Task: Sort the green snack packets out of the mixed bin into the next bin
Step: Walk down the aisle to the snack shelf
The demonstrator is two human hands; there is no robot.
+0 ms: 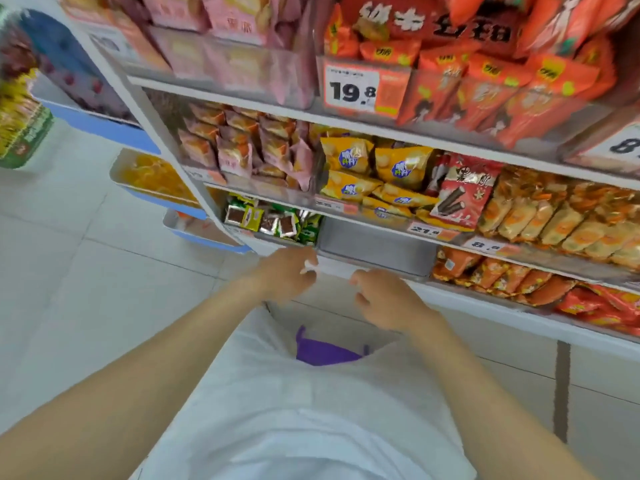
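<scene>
On the lowest shelf tier of the snack rack (346, 114), two clear bins sit side by side. The mixed bin (242, 233), at left, holds a jumble of packets; the next bin (377, 244), touching it on its right, looks bare of packets as far as its grey floor shows. Green snack packets (308, 232) lie against the mixed bin's right wall, next to the divide, with brown-and-silver packets (268, 223) farther left; their long axes point every way, so no single grip line can be read.

Both hands hover at the front edge of the shelf, below the bins. Left hand (289, 275) is the nearer to the green packets, which lie just beyond and slightly right of its knuckles; its fingers are curled together, and a small pale scrap shows at their tips, its nature unclear. Right hand (384, 299) sits in front of the next bin, fingers loosely curled, thumb apart, holding nothing visible.

Judged from this layout, the coming move is a short forward reach by the left hand, then a sideways carry rightward across the divide.
</scene>
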